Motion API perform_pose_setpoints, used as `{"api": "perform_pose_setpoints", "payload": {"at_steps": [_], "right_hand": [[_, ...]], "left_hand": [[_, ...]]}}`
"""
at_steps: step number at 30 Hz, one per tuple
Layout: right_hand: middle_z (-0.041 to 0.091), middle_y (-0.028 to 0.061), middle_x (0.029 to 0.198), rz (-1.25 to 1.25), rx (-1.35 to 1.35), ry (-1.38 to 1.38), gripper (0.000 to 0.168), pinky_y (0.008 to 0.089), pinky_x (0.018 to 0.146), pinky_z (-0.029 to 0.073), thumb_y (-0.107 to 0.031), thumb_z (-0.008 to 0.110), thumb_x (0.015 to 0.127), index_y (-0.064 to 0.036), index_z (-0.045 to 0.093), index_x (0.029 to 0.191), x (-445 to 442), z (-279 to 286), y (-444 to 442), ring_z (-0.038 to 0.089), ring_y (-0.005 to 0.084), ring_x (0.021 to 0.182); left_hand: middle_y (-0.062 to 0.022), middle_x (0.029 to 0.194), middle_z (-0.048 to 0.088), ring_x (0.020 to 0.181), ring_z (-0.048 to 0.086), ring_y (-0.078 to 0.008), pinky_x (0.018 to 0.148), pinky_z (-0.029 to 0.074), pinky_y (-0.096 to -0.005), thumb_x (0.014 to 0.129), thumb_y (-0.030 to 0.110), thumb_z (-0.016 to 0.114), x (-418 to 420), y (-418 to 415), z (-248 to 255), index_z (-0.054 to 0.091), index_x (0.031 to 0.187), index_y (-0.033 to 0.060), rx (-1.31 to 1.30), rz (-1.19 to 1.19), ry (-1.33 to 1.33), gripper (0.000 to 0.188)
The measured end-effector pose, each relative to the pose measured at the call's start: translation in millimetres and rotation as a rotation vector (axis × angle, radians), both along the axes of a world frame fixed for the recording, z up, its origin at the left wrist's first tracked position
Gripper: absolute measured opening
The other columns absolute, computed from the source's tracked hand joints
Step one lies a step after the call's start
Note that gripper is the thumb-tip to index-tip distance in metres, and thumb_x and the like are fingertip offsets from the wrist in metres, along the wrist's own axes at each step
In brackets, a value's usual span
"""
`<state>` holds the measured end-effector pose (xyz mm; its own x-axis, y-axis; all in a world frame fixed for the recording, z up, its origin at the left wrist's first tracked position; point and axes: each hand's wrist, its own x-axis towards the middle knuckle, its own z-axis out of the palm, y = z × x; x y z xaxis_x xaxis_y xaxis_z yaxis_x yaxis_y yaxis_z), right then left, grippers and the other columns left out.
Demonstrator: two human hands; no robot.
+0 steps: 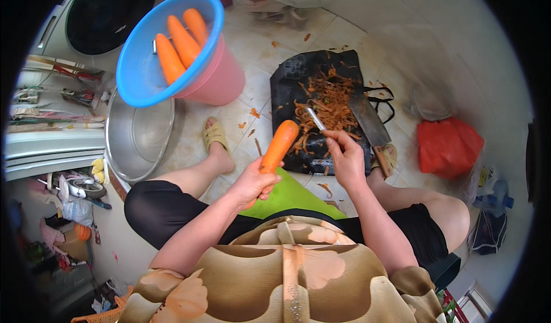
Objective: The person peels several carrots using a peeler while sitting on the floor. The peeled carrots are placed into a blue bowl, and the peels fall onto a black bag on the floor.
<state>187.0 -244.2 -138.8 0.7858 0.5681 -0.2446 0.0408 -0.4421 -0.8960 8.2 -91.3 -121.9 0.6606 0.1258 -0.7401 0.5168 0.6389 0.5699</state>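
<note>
My left hand [257, 182] grips a smooth orange carrot [280, 144] near its lower end, with the far end tilted up and away. In my right hand [347, 156] is a metal peeler [315, 118], its tip just right of the carrot and apart from it. Beneath both tools a black bag [287, 90] lies flat on the tiles, with a heap of carrot peelings [330, 101] on it. A cleaver [371, 123] with a wooden handle rests across the bag's right side. Three carrots [184, 39] lean inside a blue basin [137, 91] at the upper left.
The basin sits on a pink bucket [224, 75]. Beside it stands a large metal basin [140, 138]. A red plastic bag [447, 148] lies to the right by the wall. Loose peel scraps [255, 113] dot the tiled floor. A front-loading machine [112, 13] stands at the upper left.
</note>
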Motion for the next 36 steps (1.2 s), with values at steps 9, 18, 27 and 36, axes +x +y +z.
{"api": "perform_pose_setpoints", "payload": {"at_steps": [9,18,27,36], "right_hand": [[0.061,0.0045,0.068,-0.016,-0.132,0.049,0.017,0.0295,0.054,0.042,-0.017,0.059,0.093,-0.010,0.068,0.107,16.6,-27.5,-10.8,0.054,0.0137,0.057],[0.062,0.0036,0.076,0.040,-0.076,0.097,0.019,0.0275,0.058,0.042,-0.012,0.057,0.094,-0.005,0.068,0.108,5.4,-44.0,-9.9,0.053,0.0094,0.065],[0.068,0.0098,0.079,0.225,0.184,-0.321,0.017,0.0313,0.062,0.049,-0.015,0.064,0.089,-0.015,0.070,0.105,-30.0,8.2,6.7,0.064,0.0213,0.065],[0.061,0.0065,0.070,-0.058,0.022,0.040,0.018,0.0298,0.056,0.043,-0.017,0.060,0.093,-0.013,0.068,0.108,-0.9,-22.2,1.6,0.053,0.0152,0.059]], "left_hand": [[-0.0004,0.077,0.051,0.049,0.041,-0.0067,0.041,0.032,-0.0225,0.079,-0.001,0.060,-2.9,-12.5,2.8,0.051,0.120,0.0082,0.124,-0.120,-0.011,0.043],[0.0010,0.078,0.052,0.051,0.043,-0.0056,0.043,0.035,-0.0209,0.079,0.001,0.059,0.2,-1.0,-22.2,0.050,0.120,0.0088,0.502,-0.177,-0.033,0.043],[0.0014,0.078,0.053,0.051,0.044,-0.0060,0.043,0.035,-0.0213,0.078,0.001,0.060,0.8,-6.7,-18.6,0.051,0.117,0.0108,0.500,-0.131,-0.037,0.041],[-0.0011,0.077,0.049,0.048,0.042,-0.0068,0.042,0.033,-0.0206,0.087,0.011,0.065,2.5,-4.9,-2.7,0.042,0.118,0.0076,0.239,-0.044,-0.004,0.039]]}}
